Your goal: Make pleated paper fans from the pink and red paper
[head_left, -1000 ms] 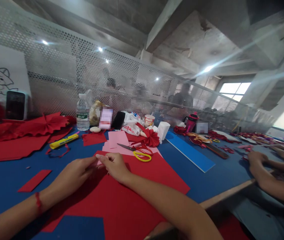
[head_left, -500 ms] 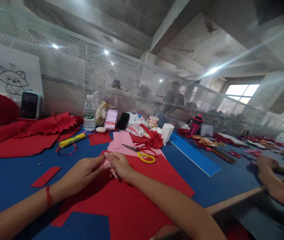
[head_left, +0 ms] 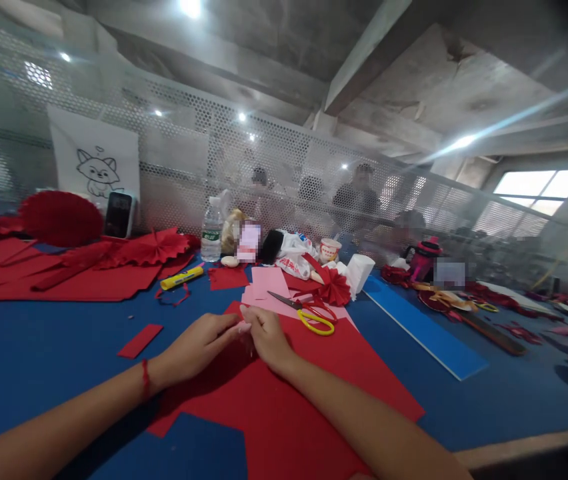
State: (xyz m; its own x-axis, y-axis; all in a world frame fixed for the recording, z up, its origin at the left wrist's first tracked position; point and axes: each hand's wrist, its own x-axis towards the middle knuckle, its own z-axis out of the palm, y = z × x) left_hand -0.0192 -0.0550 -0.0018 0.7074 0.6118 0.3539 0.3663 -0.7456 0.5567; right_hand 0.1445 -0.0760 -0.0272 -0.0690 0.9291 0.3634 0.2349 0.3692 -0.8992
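Over a large sheet of red paper, my left hand and my right hand meet with their fingertips together. Both are closed on a small piece of pink paper, mostly hidden by the fingers. Just beyond and to the right lie scissors with one yellow handle and one red handle. They rest partly on pink paper sheets and partly on the red sheet. A small red paper strip is on the blue table, left of my left hand.
At the left are red paper sheets and folded fans, with a yellow glue tube nearer me. A water bottle, a red paper rosette and a white roll stand farther back. A long blue board lies at the right.
My view has turned left, so everything sits farther right in the picture, and the neighbour's arms have almost left it. My fingers have shifted slightly around the pink paper.
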